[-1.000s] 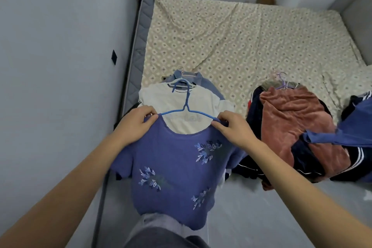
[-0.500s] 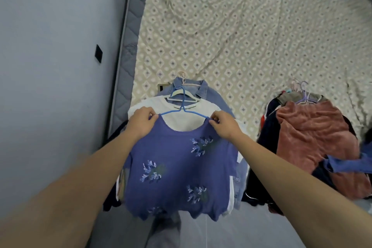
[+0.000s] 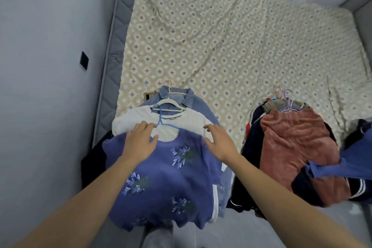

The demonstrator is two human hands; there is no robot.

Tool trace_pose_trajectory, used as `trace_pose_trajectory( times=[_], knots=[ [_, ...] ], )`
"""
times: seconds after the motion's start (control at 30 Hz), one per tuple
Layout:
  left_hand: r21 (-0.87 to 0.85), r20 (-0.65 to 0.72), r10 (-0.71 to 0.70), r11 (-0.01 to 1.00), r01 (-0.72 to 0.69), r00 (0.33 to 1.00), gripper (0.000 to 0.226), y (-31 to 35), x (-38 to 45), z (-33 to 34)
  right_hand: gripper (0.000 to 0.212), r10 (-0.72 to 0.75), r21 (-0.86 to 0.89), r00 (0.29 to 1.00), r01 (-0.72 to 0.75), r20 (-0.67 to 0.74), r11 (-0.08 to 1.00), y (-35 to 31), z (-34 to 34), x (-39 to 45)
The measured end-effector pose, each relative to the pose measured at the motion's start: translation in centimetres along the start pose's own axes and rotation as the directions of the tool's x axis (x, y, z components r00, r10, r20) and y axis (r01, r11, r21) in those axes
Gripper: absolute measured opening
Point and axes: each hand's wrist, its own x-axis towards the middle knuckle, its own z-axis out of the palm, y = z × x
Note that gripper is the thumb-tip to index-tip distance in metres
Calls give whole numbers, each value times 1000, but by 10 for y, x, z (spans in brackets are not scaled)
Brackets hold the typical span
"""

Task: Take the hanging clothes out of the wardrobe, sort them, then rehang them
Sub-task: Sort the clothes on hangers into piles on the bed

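A blue top with embroidered flowers (image 3: 161, 179) on a blue hanger (image 3: 161, 122) lies on the left pile at the bed's near edge, over a white shirt (image 3: 189, 122) and a denim jacket (image 3: 181, 97). My left hand (image 3: 140, 140) lies flat with straight fingers on the top's left shoulder. My right hand (image 3: 218, 139) spreads open over its right shoulder, holding nothing. A second pile, topped by a rust-pink garment (image 3: 296, 147) on purple hangers (image 3: 285, 100), lies to the right.
The bed (image 3: 231, 42) with a patterned cream sheet stretches ahead. A grey wall with a black switch plate (image 3: 84, 60) runs close on the left. Dark and blue clothes (image 3: 354, 165) spill at the far right. Grey floor lies below the bed edge.
The blue top has been laid down on the left pile. Both hands have let go of its shoulders and now lie open on it.
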Motion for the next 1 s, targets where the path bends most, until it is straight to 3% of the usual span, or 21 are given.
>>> trace_pose_trajectory(
  times=[0.1, 0.27, 0.47, 0.67, 0.77, 0.9, 1.0],
  knots=[
    [124, 16, 79, 989, -80, 997, 44, 51, 5, 7, 44, -12, -22, 1000, 12, -26, 1000, 29, -27, -21],
    [157, 6, 214, 965, -212, 977, 53, 152, 15, 19, 45, -17, -61, 992, 10, -124, 998, 93, -78, -50],
    [220, -24, 293, 934, -281, 956, 62, 288, 45, 66, 50, 8, -101, 985, -26, -174, 995, 217, -127, -72],
    [252, 2, 219, 944, -212, 976, 68, 425, 89, 162, 48, 55, -112, 990, -70, -128, 991, 398, -166, -67],
    [205, 88, 143, 966, -159, 986, 74, 480, 122, 220, 52, 105, -138, 989, -120, -107, 983, 488, -193, -48],
    [108, 159, 4, 994, -21, 987, 64, 530, 172, 274, 57, 240, -98, 965, -250, -107, 963, 590, -229, -6],
    [141, 182, -100, 987, 74, 978, 61, 544, 208, 301, 60, 297, -30, 951, -300, -88, 953, 646, -241, 31]
  ],
)
